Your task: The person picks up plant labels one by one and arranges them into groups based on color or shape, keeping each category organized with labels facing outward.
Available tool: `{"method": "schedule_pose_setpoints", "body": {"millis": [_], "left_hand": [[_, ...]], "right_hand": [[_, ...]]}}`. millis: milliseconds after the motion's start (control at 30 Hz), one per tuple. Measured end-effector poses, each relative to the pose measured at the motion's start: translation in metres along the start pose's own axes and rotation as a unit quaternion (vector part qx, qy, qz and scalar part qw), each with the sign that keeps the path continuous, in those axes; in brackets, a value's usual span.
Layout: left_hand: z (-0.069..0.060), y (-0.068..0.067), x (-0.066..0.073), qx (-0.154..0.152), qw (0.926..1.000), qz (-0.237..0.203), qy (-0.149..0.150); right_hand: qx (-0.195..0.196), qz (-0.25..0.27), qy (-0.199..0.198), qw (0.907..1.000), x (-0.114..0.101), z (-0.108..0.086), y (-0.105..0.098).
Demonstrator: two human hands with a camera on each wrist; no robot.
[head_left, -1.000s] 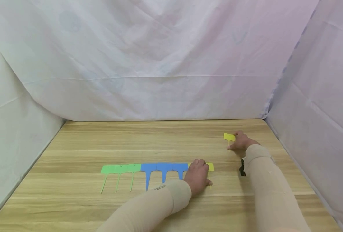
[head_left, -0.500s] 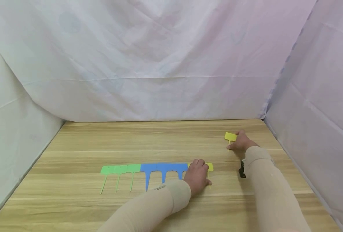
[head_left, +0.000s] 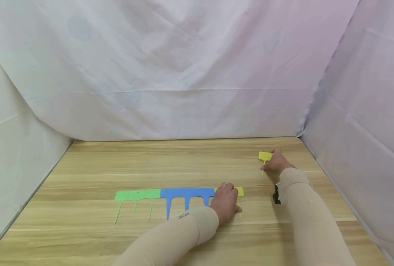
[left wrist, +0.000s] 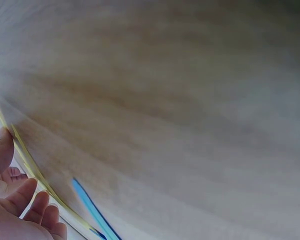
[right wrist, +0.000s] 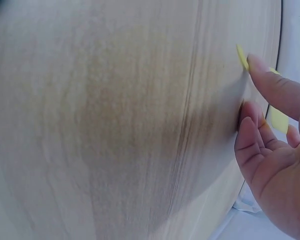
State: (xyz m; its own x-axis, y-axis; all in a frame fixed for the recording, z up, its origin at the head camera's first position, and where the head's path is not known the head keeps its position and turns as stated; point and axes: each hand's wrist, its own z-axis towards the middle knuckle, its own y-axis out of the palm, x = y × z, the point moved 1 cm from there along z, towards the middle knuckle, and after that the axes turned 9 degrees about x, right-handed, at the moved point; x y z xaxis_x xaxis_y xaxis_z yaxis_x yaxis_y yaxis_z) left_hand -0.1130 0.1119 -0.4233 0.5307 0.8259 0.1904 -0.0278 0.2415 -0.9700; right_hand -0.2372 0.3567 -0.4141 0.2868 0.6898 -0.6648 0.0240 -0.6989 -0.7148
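My left hand [head_left: 226, 202] lies over the right end of a row of T-shaped plant labels, its fingertips on the yellow plant labels [head_left: 240, 191] and its thumb beside a thin yellow stem [left wrist: 32, 162]. It partly hides these labels. To its left are blue plant labels [head_left: 187, 192], then green plant labels [head_left: 138, 194], heads edge to edge and stems toward me. Farther back on the right, my right hand [head_left: 277, 162] holds another yellow plant label [head_left: 264, 156] by its right side. In the right wrist view, the thumb touches its stem [right wrist: 241, 57] and fingers cover part of its head [right wrist: 278, 119].
A small black object [head_left: 276, 194] shows beside the right sleeve, partly hidden; it may be on the wrist. The wood-grain table [head_left: 150, 159] is bordered by white cloth [head_left: 183, 111] at the back and both sides.
The yellow plant label in my right hand has turned slightly and shifted a little. My left hand stays on the row. The whole head view has drifted slightly.
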Motion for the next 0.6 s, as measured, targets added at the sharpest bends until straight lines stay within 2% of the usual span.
{"method": "schedule_pose_setpoints", "body": {"millis": [333,600], "left_hand": [[0.002,0.005,-0.002,0.004,0.9999,0.009,0.006],[0.004,0.007,-0.001,0.005,0.9999,0.014,0.006]], "right_hand": [[0.018,-0.01,-0.001,0.9998,0.002,0.007,0.001],[0.019,0.002,0.0,0.9998,0.006,0.012,0.001]]}}
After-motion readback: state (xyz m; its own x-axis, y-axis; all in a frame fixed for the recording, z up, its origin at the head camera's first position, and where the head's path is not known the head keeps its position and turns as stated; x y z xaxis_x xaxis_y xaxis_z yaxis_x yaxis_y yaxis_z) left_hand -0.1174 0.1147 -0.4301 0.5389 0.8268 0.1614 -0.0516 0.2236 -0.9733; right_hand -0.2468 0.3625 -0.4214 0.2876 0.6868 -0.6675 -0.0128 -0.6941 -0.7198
